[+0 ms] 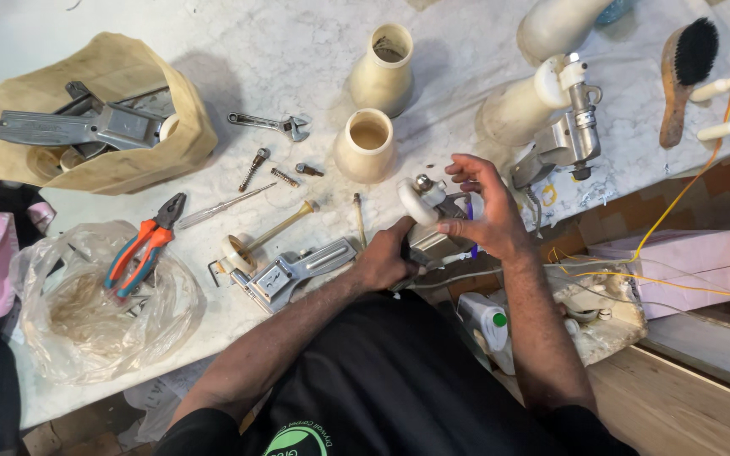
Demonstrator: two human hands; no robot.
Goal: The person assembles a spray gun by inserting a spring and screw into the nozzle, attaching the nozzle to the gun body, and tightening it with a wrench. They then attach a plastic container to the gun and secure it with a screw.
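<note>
My left hand grips the handle of a grey metal spray-gun body at the marble table's front edge. My right hand rests against the top of the same gun, fingers curled beside its white round cap. A second grey gun body lies on the table to the left of my left hand. A third one, with a cream cup fitted, stands to the right.
Two cream plastic cups, a small wrench, screws, a plunger rod and orange-handled pliers on a plastic bag lie on the marble table. A paper bag holds metal parts. A brush lies far right.
</note>
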